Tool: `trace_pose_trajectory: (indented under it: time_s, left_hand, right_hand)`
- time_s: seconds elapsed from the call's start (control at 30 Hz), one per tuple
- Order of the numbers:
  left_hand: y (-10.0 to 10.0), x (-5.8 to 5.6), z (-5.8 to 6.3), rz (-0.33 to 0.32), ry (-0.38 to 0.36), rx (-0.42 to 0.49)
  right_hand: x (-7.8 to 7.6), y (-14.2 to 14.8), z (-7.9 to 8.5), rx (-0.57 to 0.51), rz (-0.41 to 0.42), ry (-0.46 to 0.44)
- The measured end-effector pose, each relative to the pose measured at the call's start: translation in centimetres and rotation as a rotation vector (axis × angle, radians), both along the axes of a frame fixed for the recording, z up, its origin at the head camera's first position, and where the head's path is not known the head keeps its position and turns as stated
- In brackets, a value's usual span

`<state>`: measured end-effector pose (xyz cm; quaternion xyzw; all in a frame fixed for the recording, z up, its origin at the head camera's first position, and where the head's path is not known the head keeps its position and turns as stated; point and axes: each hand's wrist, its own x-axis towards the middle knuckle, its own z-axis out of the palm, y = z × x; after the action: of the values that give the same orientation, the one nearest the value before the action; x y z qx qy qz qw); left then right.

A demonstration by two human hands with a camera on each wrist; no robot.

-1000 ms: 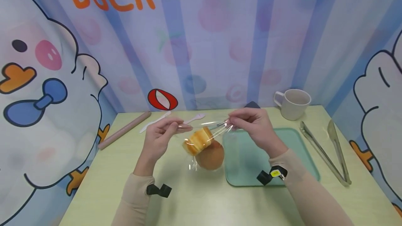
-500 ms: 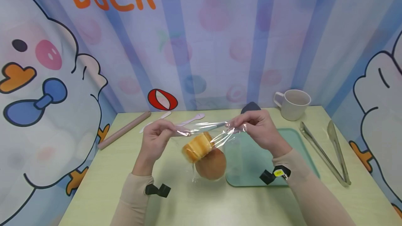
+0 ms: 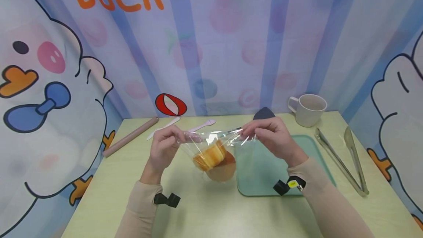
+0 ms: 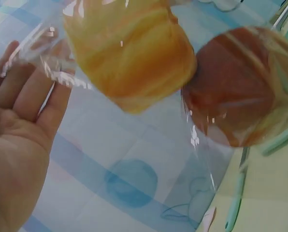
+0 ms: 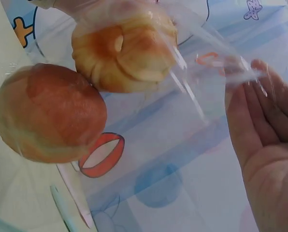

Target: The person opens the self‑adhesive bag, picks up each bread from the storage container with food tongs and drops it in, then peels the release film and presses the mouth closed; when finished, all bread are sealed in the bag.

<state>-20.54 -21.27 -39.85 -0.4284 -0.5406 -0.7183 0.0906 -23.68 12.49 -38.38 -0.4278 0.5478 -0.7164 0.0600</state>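
A clear plastic bag (image 3: 214, 135) hangs between my two hands, low over the table. Inside it are a yellow-and-brown striped bread piece (image 3: 210, 156) and a round brown bun (image 3: 222, 171), the bread overlapping the bun in the head view. My left hand (image 3: 164, 148) pinches the bag's upper left edge, and my right hand (image 3: 275, 138) pinches its upper right edge. From the left wrist, the bread (image 4: 134, 58) and bun (image 4: 231, 87) hang side by side behind shiny film. The right wrist view shows a ring-like dimple in the bread (image 5: 127, 53).
A mint green tray (image 3: 261, 188) lies under my right forearm. Metal tongs (image 3: 342, 164) and a pale mug (image 3: 310, 110) stand right of it. Behind my left hand are a brown rolling pin (image 3: 131, 137), a white knife (image 3: 164, 127) and a lilac utensil (image 3: 204, 125).
The bag's top edge is stretched wider between my hands. My right hand has shifted slightly right and down. The bun swung down, then back up, inside the bag.
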Motion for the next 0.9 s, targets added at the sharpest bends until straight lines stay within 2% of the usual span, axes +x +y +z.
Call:
trace_pose_trajectory:
  time_s: [0.17,0.27,0.33,0.57,0.8,0.9]
  left_hand:
    - [0.5,0.7,0.2,0.233,-0.096,-0.093]
    - [0.5,1.0,0.5,0.289,-0.132,-0.136]
    - [0.3,1.1,0.6,0.301,-0.148,-0.158]
    - [0.0,1.3,0.8,0.261,-0.202,-0.164]
    - [0.0,1.3,1.1,0.319,-0.169,-0.186]
    - [0.1,1.3,1.1,0.302,-0.173,-0.169]
  right_hand:
    - [0.5,-0.6,0.4,0.193,-0.288,-0.055]
    - [0.5,-0.6,0.7,0.255,-0.346,-0.062]
    - [0.4,-0.6,0.8,0.268,-0.352,-0.072]
    - [0.1,-0.1,1.3,0.298,-0.359,-0.066]
    - [-0.2,-0.3,1.4,0.295,-0.374,-0.055]
    - [-0.4,-0.3,1.2,0.282,-0.379,-0.049]
